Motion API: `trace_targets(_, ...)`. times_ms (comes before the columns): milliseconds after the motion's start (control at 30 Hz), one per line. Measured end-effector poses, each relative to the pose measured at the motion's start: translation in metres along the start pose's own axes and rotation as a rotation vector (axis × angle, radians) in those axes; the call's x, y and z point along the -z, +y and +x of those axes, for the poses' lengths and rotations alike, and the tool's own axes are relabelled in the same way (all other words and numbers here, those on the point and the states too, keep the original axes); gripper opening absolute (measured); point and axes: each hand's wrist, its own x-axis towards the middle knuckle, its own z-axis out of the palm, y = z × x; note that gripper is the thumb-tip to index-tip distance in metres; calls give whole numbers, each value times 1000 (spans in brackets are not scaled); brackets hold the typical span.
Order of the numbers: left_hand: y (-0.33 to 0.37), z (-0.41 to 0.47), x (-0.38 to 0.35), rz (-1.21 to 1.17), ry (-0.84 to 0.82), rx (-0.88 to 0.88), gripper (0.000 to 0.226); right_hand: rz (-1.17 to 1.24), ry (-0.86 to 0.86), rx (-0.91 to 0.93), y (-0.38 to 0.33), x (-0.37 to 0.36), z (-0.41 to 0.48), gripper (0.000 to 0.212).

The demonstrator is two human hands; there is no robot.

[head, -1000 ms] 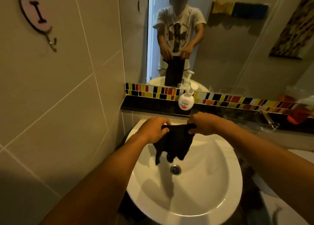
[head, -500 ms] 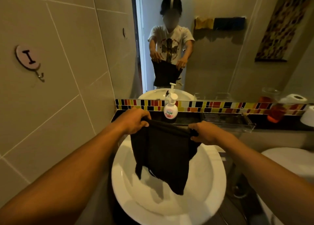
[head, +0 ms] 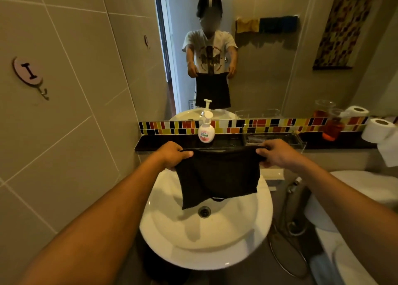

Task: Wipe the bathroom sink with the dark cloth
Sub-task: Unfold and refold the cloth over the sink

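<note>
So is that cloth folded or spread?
Spread: the cloth hangs flat over the sink, top corners held by left hand and right hand.

Home bathroom: white sink [head: 206,248], mirror [head: 269,73], toilet paper [head: 378,129], tiled walls [head: 64,116].

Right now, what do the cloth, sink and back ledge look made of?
The dark cloth: soft fabric, matte, likely knit or terry; it hangs limp from the left hand and right hand. The sink: probably glazed ceramic, glossy white, with bright highlights on its rim. The ledge: dark polished stone or similar, judging by its glints.
</note>
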Motion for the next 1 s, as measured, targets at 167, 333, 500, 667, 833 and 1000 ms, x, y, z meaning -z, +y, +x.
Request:
trace_targets(167,31,-9,-43,-376,-6,143,23,175,-50,-89,-20,-8,-14,19)
trace_targets(333,59,-18,-71,-638,-69,214,9,321,-43,1,-40,-19,-29,20)
trace_targets(500,75,-27,-78,-783,-70,202,21,281,3,228,-41,-29,-50,21)
trace_targets(667,84,-32,-74,-877,-92,173,27,187,-40,374,-36,-28,-64,23)
trace_targets(833,89,-33,-71,-815,-158,196,21,27,-39,445,-26,-19,-63,41)
trace_targets(1000,87,-34,-69,-791,-214,194,22,-109,90,527,-19,-18,-62,29)
